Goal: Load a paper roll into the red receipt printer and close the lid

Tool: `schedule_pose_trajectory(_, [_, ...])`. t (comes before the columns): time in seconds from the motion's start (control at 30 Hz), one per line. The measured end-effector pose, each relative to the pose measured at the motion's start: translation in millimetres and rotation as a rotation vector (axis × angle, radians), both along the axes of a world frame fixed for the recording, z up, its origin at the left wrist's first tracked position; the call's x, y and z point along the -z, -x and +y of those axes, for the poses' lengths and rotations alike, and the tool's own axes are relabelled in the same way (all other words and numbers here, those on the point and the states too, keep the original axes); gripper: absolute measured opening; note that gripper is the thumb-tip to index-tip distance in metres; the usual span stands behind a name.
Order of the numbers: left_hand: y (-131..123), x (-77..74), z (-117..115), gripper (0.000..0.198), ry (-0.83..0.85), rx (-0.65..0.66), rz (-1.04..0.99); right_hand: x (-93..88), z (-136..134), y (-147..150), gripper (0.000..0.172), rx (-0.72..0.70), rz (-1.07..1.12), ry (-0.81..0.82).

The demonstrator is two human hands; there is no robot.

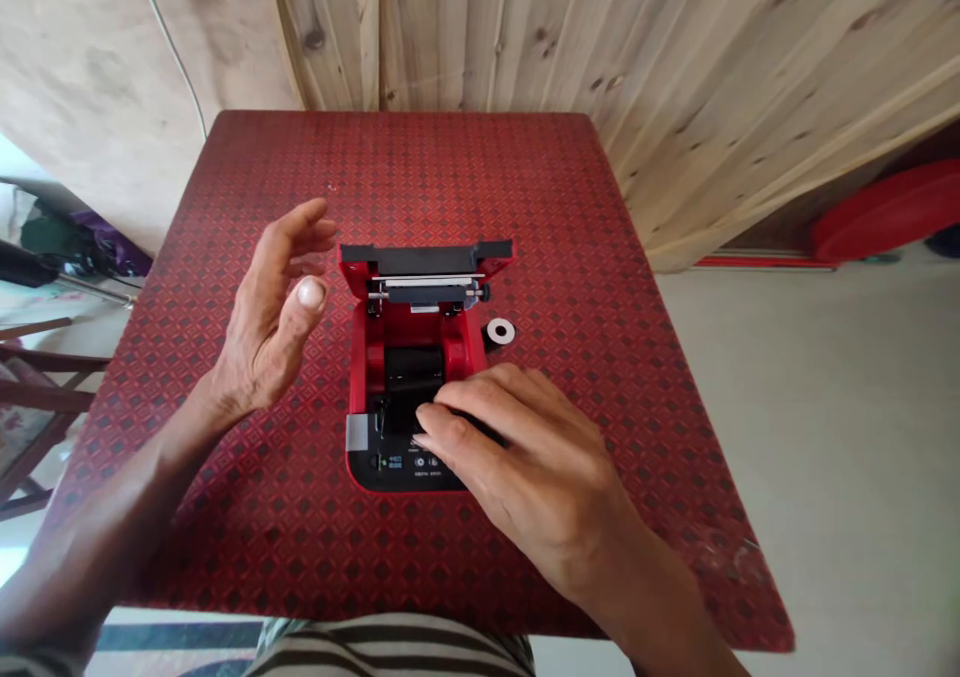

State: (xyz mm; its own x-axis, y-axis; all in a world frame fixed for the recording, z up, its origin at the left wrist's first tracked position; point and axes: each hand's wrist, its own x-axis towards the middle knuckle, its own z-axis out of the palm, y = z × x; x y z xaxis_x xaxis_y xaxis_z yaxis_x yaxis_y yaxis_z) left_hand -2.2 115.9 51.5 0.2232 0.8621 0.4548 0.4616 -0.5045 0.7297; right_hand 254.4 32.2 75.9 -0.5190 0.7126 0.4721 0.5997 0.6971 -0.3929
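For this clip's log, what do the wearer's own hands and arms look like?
The left hand and right hand are ungloved, with no rings visible on the fingers and no watch on either wrist. The right forearm shows no sleeve. A striped garment shows at the bottom edge.

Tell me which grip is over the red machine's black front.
The right grip: it bends in over the black front of the red machine. The left grip stands apart, off to the machine's left, thumb parted, holding nothing.
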Motion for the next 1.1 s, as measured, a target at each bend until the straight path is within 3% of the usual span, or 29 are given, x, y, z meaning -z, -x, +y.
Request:
schedule_pose_trajectory(0.13, [-16, -21.8, 2, 0.067, 0.030, 0.147, 0.081, -1.3, -2, 4, 0.012, 0.052, -0.018, -0.038])
schedule_pose_trajectory(0.23, [-17, -24.9, -6, 0.066, 0.012, 0.192, 0.091, -2.4, -6, 5, 0.014, 0.057, -0.063, -0.028])
schedule_pose_trajectory(0.4, [-10, -12.4, -29, 0.068, -0.120, 0.298, 0.162, -1.9, -15, 4, 0.017, 0.023, -0.114, -0.122])
schedule_pose_trajectory(0.57, [-6, 0.0, -44, 0.068, -0.280, 0.329, 0.365, -2.2, -21, 0, 0.028, 0.019, -0.152, -0.090])
schedule_pose_trajectory(0.87, [-4, 14.8, -54, 0.075, -0.343, 0.329, 0.407, -11.7, -25, -7, 0.032, 0.044, -0.166, -0.010])
schedule_pose_trajectory(1.1, [-6, 15.9, -59, 0.085, -0.368, 0.331, 0.426, -7.1, -27, -8, 0.032, 0.059, -0.147, 0.025])
